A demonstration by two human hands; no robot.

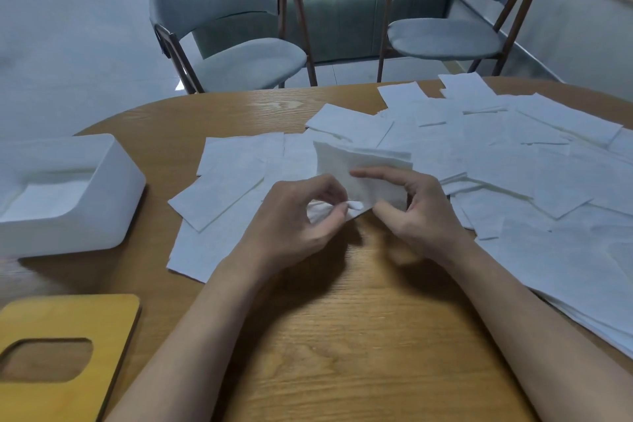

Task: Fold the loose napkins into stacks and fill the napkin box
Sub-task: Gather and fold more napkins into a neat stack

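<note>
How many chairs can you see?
2. The left chair and the right chair both stand beyond the far edge of the table. Others may be out of view.

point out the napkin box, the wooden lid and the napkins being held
napkin box (102, 226), head view, outer wall
wooden lid (68, 317), head view, wood above its cutout
held napkin stack (363, 161), head view, upper face

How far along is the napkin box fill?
Done: wooden lid off, napkin box appears to hold a few napkins. In hand: left hand and right hand pinch a small napkin stack. Left: most loose napkins lie scattered on the table; box looks far from full.
</note>
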